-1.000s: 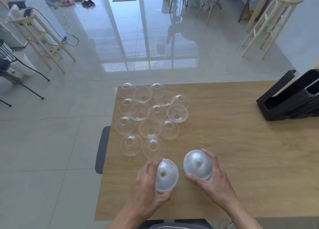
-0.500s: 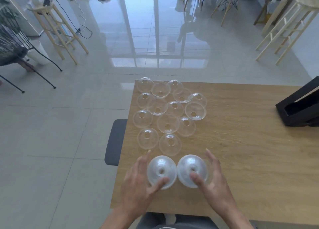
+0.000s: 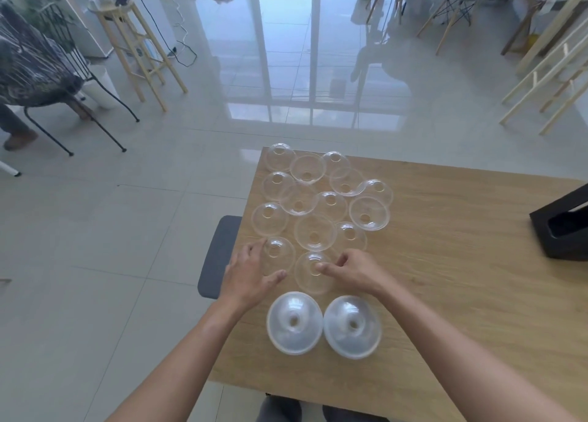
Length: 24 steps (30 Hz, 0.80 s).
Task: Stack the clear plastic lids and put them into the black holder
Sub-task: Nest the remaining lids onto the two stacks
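Two cloudy stacks of dome lids stand side by side near the table's front edge, the left stack [image 3: 294, 323] and the right stack [image 3: 352, 326]. Beyond them several single clear dome lids [image 3: 315, 232] lie spread over the table's left end. My left hand [image 3: 249, 273] reaches around the nearest left lid [image 3: 277, 253], fingers apart on both sides of it. The fingers of my right hand [image 3: 351, 268] pinch the top of the lid [image 3: 310, 276] next to it. The black holder [image 3: 560, 227] stands at the table's right edge, partly cut off.
The wooden table [image 3: 445, 262] ends just left of the lids, with a grey chair seat [image 3: 219, 256] beside that edge. Wooden stools, chairs and a cable stand on the tiled floor beyond. A seated person's leg shows at far left.
Both hands set the two lid stacks down near the front edge, let go and moved forward onto the two nearest single lids. The camera view shifted left.
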Tool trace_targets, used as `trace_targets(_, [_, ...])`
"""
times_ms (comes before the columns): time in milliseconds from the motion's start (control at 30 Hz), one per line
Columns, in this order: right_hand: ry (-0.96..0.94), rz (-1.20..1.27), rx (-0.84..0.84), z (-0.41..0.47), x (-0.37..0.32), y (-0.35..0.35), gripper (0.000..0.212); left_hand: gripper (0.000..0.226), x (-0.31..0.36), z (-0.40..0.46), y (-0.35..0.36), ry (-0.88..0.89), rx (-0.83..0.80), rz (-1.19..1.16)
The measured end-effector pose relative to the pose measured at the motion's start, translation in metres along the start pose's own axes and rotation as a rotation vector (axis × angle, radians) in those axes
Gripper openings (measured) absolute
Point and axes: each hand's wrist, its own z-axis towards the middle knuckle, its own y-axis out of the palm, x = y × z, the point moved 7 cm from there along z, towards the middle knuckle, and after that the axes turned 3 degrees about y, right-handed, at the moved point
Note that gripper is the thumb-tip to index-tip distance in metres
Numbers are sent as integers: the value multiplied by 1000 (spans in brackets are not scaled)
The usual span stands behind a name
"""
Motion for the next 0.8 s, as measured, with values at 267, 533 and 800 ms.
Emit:
trace_targets(267, [56,-46,140,-14,41,-22,57,100,2,3,10,32,35,81])
trace_targets(533, [-294,-305,97,-27,27,-18,91,91,11,-5,11,91,55,40])
trace_targets(800, [-478,-461,49,-13,22,0,92,87,2,-17,-7,89,55,-251])
